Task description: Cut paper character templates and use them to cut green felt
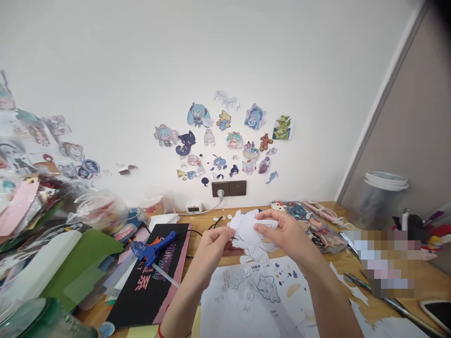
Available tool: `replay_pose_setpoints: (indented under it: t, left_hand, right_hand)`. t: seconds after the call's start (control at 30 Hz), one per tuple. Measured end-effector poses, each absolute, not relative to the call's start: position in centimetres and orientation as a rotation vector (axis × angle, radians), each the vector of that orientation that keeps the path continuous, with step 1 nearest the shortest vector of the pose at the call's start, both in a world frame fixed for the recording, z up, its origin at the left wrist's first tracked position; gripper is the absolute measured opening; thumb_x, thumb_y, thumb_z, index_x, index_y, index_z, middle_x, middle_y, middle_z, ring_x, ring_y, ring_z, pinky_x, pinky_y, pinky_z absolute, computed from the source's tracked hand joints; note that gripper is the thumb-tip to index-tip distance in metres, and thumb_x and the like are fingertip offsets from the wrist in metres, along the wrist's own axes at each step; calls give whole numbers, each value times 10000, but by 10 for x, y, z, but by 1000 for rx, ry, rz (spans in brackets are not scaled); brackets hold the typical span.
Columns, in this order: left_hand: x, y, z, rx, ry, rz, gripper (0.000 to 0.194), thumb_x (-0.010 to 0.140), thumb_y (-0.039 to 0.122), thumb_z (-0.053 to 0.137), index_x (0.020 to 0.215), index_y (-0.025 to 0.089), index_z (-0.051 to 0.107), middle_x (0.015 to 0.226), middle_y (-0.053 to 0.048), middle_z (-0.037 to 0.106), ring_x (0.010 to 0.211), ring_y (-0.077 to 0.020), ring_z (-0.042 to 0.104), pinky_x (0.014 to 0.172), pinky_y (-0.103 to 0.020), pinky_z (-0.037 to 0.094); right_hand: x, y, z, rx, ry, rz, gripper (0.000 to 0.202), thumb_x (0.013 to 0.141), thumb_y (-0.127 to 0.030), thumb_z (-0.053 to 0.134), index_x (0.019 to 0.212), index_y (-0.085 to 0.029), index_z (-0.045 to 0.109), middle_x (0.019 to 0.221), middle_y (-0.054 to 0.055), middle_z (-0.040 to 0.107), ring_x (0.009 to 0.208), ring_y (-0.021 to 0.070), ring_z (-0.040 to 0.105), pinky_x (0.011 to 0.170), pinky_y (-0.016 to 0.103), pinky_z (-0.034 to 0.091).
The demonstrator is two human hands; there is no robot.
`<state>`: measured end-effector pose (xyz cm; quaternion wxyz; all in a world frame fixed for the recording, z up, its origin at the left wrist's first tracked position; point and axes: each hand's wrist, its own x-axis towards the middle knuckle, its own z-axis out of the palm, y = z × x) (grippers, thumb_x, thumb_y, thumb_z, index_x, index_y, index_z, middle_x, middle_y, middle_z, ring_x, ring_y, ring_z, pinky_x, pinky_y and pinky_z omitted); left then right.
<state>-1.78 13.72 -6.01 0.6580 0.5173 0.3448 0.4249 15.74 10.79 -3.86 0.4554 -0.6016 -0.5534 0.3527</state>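
Observation:
A white paper cutout (248,234) with curved, layered edges is held up between both hands, above the desk. My left hand (220,240) pinches its left edge, fingers closed. My right hand (278,225) grips its upper right part between thumb and fingers. Faint outlines show on the cutout's lower part. Below it on the desk lies a white sheet (253,295) with a pale blue character drawing and small coloured shapes.
A blue glue gun (151,249) rests on a black board (141,286) at the left. Plastic bags and coloured sheets crowd the far left. Paper scraps and a pen (355,280) lie at right, near a lidded bucket (382,202). Cutouts cover the wall.

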Motion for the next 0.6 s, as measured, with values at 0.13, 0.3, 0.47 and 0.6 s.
replay_pose_setpoints:
  t: [0.13, 0.3, 0.47, 0.6]
  left_hand:
    - [-17, 135, -57, 1179, 798, 957, 246, 704, 352, 610, 684, 119, 688, 632, -46, 646, 644, -188, 612, 679, -326, 538]
    - [-18, 136, -57, 1184, 797, 922, 231, 699, 344, 601, 651, 130, 672, 605, -34, 642, 636, -204, 634, 676, -336, 538]
    - [-17, 137, -58, 1154, 813, 900, 270, 742, 365, 561, 782, 120, 668, 701, -68, 688, 672, -229, 675, 653, -335, 543]
    - [-12, 134, -59, 1130, 778, 835, 309, 756, 384, 558, 872, 112, 648, 835, -117, 700, 726, -259, 685, 643, -368, 553]
  right_hand:
    - [156, 111, -43, -1446, -1405, 900, 263, 723, -362, 632, 916, -191, 582, 710, -2, 603, 568, 111, 516, 476, 191, 381]
    - [154, 116, -49, -1431, -1376, 898, 270, 724, -368, 628, 927, -198, 582, 684, -1, 605, 578, 115, 519, 502, 200, 415]
    - [153, 116, -49, -1413, -1336, 863, 281, 726, -384, 625, 932, -199, 576, 683, 2, 605, 566, 121, 527, 497, 212, 411]
    - [154, 117, -47, -1413, -1272, 804, 304, 715, -386, 630, 929, -176, 576, 636, 3, 583, 524, 117, 497, 459, 208, 393]
